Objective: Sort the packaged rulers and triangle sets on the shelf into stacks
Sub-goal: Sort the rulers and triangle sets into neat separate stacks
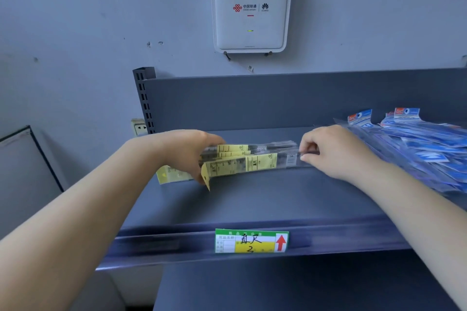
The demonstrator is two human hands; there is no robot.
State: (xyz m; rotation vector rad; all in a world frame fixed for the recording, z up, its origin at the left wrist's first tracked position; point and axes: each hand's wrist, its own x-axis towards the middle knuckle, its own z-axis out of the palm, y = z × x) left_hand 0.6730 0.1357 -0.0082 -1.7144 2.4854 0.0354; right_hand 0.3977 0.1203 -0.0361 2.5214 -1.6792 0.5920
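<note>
A bundle of clear-packaged rulers with yellow labels (249, 159) is held lengthwise just above the grey shelf (252, 199). My left hand (188, 153) grips the bundle's left end, fingers curled round it. At the bundle's right end my right hand (333, 150) pinches it. One more yellow-labelled pack (169, 175) lies flat on the shelf under my left hand. A heap of blue-packaged sets (417, 144) spreads over the shelf's right side, right of my right hand.
The shelf has a grey back panel (252, 101) and a slotted upright (144, 98) at its left end. A green and yellow price tag (251, 240) sits on the front lip. A white router (251, 7) hangs on the wall above. A socket (138, 127) is left of the upright.
</note>
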